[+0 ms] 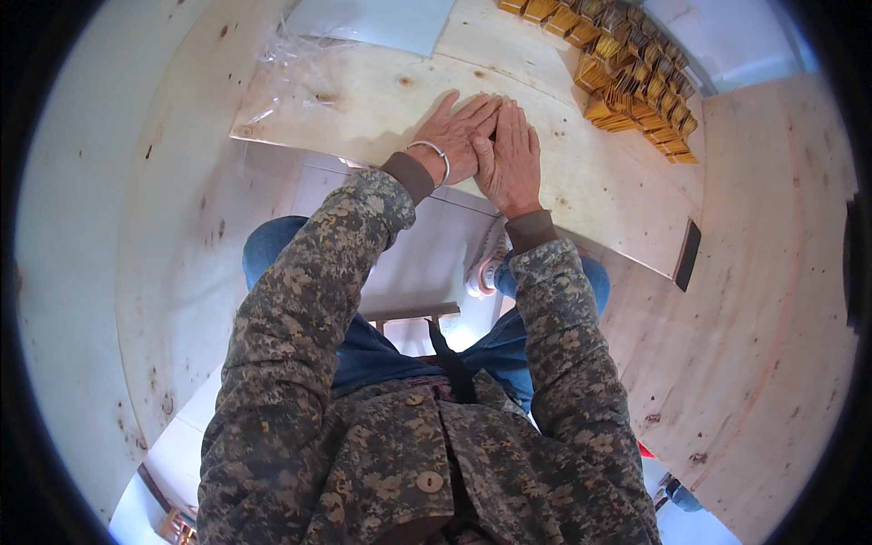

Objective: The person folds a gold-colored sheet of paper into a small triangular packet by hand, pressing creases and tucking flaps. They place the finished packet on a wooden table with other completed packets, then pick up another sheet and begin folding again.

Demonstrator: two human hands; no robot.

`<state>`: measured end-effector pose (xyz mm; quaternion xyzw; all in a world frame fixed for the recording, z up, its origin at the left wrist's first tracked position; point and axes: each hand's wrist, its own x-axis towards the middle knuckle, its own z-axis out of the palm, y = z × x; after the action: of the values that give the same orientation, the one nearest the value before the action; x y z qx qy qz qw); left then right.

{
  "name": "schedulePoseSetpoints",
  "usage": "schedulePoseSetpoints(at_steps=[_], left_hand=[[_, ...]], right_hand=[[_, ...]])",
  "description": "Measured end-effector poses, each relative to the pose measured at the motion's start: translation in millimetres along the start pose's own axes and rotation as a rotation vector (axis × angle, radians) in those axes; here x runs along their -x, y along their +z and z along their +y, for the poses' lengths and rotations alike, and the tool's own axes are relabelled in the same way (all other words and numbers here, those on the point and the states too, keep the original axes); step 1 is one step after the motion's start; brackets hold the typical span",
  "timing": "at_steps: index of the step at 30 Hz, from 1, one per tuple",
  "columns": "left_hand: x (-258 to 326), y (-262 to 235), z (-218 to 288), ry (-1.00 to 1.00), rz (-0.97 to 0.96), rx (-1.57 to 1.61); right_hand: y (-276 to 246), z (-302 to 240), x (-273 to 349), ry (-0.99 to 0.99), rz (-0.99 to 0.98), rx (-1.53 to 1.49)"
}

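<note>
My left hand point(459, 138), with a silver bangle at its wrist, lies palm down on the pale wooden tabletop point(599, 195) near its front edge. Its fingers are stretched out and slant to the right. Close against it, my right hand point(513, 168) also rests flat, fingers extended and pointing away from me. The right thumb touches the left hand, and the left fingertips meet the side of the right fingers. No object shows in either hand; whatever may lie under the palms is hidden.
Crumpled clear plastic film point(295, 73) and a pale sheet point(374, 23) lie at the back left. Several rows of small orange-yellow packets point(636, 86) are bunched at the back right. Wooden panels point(772, 300) rise on both sides. A black strip point(688, 256) caps the tabletop's right front corner.
</note>
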<state>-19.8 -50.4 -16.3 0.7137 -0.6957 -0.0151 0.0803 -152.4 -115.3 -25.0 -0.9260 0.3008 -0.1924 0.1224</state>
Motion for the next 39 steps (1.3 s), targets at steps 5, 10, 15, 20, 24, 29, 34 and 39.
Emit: schedulePoseSetpoints(at_steps=[5, 10, 15, 20, 24, 29, 34, 39], left_hand=[[-0.9, -1.5, -5.2, 0.040, 0.030, 0.019], [-4.2, -7.2, -22.3, 0.138, -0.084, 0.023], [-9.4, -17.9, -36.4, 0.188, -0.172, 0.080], [-17.1, -27.2, -41.8, 0.178, -0.287, 0.195], [-21.4, -30.7, -47.7, 0.210, -0.353, 0.234], [-27.9, -28.9, -53.8, 0.225, -0.412, 0.281], [-29.1, -23.8, -52.6, 0.199, -0.420, 0.260], [-27.5, -27.8, -52.0, 0.201, -0.393, 0.299]], right_hand=[[1.4, 0.0, 2.5, -0.005, 0.008, 0.035], [4.0, 1.1, 3.4, -0.038, 0.020, 0.098], [4.3, 2.6, 3.4, -0.048, 0.015, 0.089], [5.3, 1.8, 2.7, -0.045, 0.000, 0.158], [3.8, 0.1, 2.1, -0.048, 0.008, 0.189], [1.2, -0.9, 1.3, -0.066, 0.016, 0.177], [3.3, 0.6, 1.7, -0.074, 0.022, 0.184], [0.9, 0.6, 2.0, -0.089, -0.004, 0.188]])
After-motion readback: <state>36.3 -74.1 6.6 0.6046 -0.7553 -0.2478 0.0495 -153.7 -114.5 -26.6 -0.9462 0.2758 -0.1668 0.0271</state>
